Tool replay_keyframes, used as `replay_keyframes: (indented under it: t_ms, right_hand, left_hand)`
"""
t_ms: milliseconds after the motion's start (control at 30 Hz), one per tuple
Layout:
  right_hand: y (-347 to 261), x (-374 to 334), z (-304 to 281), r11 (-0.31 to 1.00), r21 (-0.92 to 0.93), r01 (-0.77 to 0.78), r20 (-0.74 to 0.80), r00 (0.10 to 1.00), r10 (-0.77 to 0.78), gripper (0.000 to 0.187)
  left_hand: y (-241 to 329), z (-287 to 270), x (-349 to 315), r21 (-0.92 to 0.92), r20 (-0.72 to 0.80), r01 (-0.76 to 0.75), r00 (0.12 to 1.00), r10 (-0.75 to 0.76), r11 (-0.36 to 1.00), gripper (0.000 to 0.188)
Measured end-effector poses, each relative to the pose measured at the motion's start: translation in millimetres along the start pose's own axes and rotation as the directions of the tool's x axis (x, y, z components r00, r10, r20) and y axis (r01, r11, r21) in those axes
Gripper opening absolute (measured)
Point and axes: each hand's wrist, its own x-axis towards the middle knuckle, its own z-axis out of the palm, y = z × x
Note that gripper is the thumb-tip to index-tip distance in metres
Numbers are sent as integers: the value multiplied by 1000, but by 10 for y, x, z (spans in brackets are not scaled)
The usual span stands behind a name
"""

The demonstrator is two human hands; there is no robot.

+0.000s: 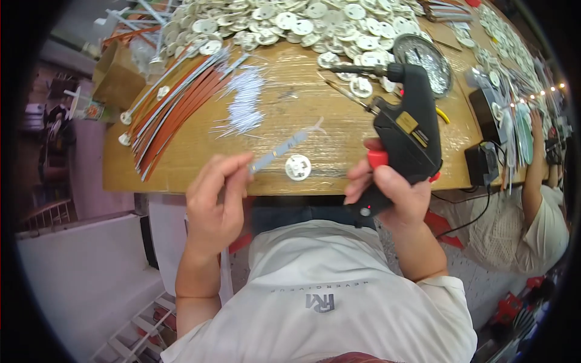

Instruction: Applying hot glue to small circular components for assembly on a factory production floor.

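Note:
Between the fingertips of my left hand (215, 199), one end of a narrow pale LED strip (281, 149) is pinched. From the strip's far end, two thin light wires (316, 125) fork out. My right hand (399, 196) is wrapped round the grip of a black soldering gun (407, 124), its fingers by a red trigger (377, 158). The gun's tip points left, above the table and apart from the LED strip. On the table between my hands lies a small white round disc (298, 167) with parts on its face.
White discs (302, 27) are heaped along the far side. Orange and white strips (181, 109) and short white wires (247, 100) lie at left, near a cardboard box (118, 75). A round dish (449, 78), a black box (482, 162) and another person's arm (534, 160) are at right.

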Motion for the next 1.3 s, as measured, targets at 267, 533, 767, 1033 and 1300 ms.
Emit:
replay_keyframes:
  t_ms: [267, 533, 767, 1033, 1300]
  right_hand:
    - [69, 89, 200, 990, -83, 114, -72, 990, -120, 48]
    - [135, -10, 208, 993, -114, 18, -6, 1000, -19, 39]
    - [232, -117, 241, 993, -75, -88, -47, 995, 85, 40]
    - [129, -75, 175, 963, -99, -249, 46, 966, 255, 37]
    - [138, -45, 141, 954, -157, -257, 214, 934, 287, 34]
  left_hand:
    - [-18, 243, -207, -118, 103, 4, 995, 8, 993, 15]
    - [66, 391, -264, -356, 201, 187, 972, -120, 916, 22]
    - [73, 441, -151, -590, 366, 385, 911, -190, 709, 14]
    - [-28, 320, -136, -559, 715, 696, 680, -162, 451, 10]
    - [-136, 388, -194, -543, 707, 607, 703, -74, 580, 7]
